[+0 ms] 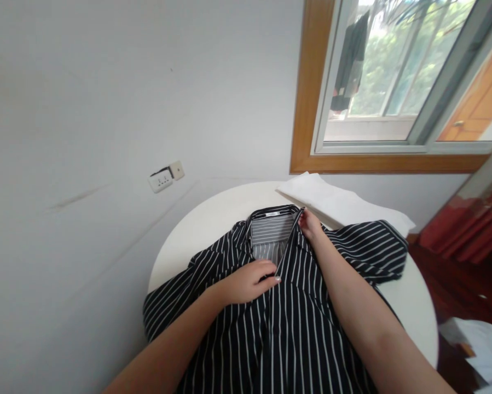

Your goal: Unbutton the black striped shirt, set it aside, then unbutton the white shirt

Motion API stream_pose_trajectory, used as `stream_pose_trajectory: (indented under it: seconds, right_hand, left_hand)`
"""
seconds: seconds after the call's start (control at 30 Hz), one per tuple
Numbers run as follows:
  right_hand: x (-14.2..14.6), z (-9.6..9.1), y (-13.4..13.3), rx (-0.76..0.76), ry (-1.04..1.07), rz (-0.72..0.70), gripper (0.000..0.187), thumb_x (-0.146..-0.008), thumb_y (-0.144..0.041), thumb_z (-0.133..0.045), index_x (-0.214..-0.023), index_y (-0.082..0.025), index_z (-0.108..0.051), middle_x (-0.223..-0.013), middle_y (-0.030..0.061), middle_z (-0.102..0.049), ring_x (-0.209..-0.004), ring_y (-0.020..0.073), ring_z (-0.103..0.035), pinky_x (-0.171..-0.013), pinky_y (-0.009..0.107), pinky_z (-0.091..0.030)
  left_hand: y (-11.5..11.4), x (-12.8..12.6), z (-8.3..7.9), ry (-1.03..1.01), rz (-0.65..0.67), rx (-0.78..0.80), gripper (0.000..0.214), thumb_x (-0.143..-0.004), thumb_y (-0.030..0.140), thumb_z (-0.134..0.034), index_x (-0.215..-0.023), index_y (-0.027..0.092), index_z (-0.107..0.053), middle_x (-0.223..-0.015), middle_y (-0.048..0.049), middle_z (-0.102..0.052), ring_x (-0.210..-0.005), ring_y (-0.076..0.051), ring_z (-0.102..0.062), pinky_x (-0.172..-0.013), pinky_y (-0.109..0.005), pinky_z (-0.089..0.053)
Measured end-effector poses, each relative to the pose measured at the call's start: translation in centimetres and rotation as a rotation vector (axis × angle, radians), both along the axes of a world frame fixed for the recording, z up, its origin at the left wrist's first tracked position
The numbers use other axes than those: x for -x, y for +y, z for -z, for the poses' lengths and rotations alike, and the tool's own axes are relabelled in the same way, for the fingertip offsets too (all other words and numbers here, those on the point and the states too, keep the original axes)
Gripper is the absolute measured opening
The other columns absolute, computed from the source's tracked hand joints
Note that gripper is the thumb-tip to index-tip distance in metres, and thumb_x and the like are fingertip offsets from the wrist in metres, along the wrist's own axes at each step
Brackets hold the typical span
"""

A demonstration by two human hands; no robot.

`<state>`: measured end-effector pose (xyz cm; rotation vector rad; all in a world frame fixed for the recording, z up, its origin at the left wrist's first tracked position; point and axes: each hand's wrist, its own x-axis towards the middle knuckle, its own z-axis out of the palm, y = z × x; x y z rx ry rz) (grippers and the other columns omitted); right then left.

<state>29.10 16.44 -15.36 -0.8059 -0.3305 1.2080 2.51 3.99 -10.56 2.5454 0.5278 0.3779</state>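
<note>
A black shirt with white stripes [295, 328] lies front up, its collar at the far end and its sleeves out to both sides. At the right side of the collar, my right hand [310, 224] is closed on the collar edge; part of its fingers is hidden. My left hand [254, 282] rests on the shirt front beside the neck opening, thumb and fingers apart near the front edge. A small white label [272, 214] shows inside the collar. The shirt's lower end runs out of view.
Under the shirt is a round white table [184, 241] against the wall. White sheet-like material [344, 200] lies at its back right. A wall socket [161, 180], a wood-framed window [307, 163], a red curtain [467, 227] and white material [484, 345] at lower right surround it.
</note>
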Motion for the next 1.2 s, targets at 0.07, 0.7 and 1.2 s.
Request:
stream_pose_trajectory:
  seconds: [0.07, 0.7, 1.2]
  right_hand:
    - [-0.1, 0.1, 0.1, 0.002, 0.005, -0.01, 0.028, -0.094, -0.027, -0.053, -0.069, -0.02, -0.042, -0.05, -0.0071, -0.04, -0.038, 0.0054, -0.038, -0.037, 0.013, -0.038]
    - [1.4, -3.0, -2.0, -0.077, -0.368, 0.006, 0.017, -0.08, -0.025, -0.067, -0.092, -0.023, -0.055, -0.066, -0.0041, -0.059, -0.066, 0.0137, -0.062, -0.066, 0.028, -0.054]
    - [8.6, -0.1, -15.9, -0.355, -1.93, -0.142, 0.035, -0.095, -0.034, -0.049, -0.127, -0.021, -0.053, -0.119, 0.012, -0.061, -0.109, 0.0262, -0.054, -0.099, 0.045, -0.039]
  left_hand:
    - [0.0, 0.6, 0.3, -0.026, -0.048, 0.095, 0.04, -0.1, 0.041, -0.03, -0.098, 0.018, -0.062, -0.097, -0.0062, -0.064, -0.089, -0.017, -0.057, -0.085, -0.03, -0.044]
    - [2.8, 1.8, 2.6, 0.019, -0.421, -0.331, 0.037, -0.096, 0.047, -0.04, -0.098, 0.025, -0.07, -0.098, -0.0014, -0.073, -0.091, -0.018, -0.066, -0.08, -0.027, -0.045]
    - [9.5, -1.3, -1.4, 0.327, -0.659, -0.712, 0.039, -0.099, 0.04, -0.028, -0.104, 0.019, -0.061, -0.087, -0.0127, -0.071, -0.084, -0.025, -0.066, -0.07, -0.031, -0.041]
